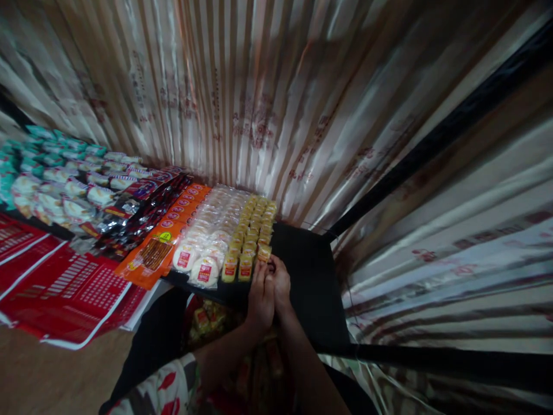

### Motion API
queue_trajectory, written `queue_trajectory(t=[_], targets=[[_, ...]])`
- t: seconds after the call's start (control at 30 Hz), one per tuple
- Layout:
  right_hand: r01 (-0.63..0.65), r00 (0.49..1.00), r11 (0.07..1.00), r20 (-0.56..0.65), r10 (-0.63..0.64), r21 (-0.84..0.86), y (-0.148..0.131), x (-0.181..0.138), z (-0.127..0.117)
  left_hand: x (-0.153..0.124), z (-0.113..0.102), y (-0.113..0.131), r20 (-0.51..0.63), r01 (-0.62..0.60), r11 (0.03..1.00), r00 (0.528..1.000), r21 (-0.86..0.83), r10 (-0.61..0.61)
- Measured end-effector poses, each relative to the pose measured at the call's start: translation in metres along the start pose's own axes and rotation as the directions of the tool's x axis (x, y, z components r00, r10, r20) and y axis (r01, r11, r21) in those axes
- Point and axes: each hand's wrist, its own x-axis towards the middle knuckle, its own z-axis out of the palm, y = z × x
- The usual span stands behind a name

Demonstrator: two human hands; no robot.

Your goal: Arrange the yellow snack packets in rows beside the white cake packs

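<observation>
My left hand and my right hand are close together at the front edge of a black tabletop. Their fingertips meet at a small yellow snack packet, at the near end of the rightmost row. Both hands look closed on it, though the exact grip is partly hidden. Just left of my fingers, matching yellow packets with red labels stand in tight rows. Beside those rows lie round white wrapped cakes in clear film.
Further left are an orange snack bag, dark shiny packets, and white and teal packets. More yellow packets sit below the table edge at my lap. A red printed sheet hangs left. Striped curtain and black poles enclose the table.
</observation>
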Motion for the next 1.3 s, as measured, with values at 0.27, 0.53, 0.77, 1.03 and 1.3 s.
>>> queue_trajectory(t=[0.27, 0.53, 0.77, 1.03, 1.3], targets=[[0.032, 0.998, 0.998, -0.051, -0.029, 0.061, -0.005, 0.000, 0.005, -0.001, -0.004, -0.001, 0.036, -0.046, 0.998, 0.998, -0.040, 0.047], [0.049, 0.999, 0.996, -0.026, -0.047, 0.073, 0.003, -0.001, 0.007, 0.002, -0.004, -0.005, 0.050, -0.008, 1.000, 0.999, -0.018, 0.009], [0.096, 0.990, 0.994, -0.107, -0.090, 0.056, 0.011, 0.004, 0.008, 0.001, -0.003, -0.001, 0.076, 0.009, 1.000, 0.997, -0.022, -0.008], [0.045, 0.998, 0.957, 0.038, -0.059, 0.288, 0.012, 0.013, 0.014, 0.001, -0.003, 0.000, 0.056, 0.072, 0.997, 0.996, -0.009, -0.071], [0.072, 0.997, 0.969, -0.025, -0.068, 0.236, 0.015, 0.012, 0.016, 0.001, -0.004, -0.004, 0.060, 0.023, 1.000, 0.998, 0.020, -0.024]])
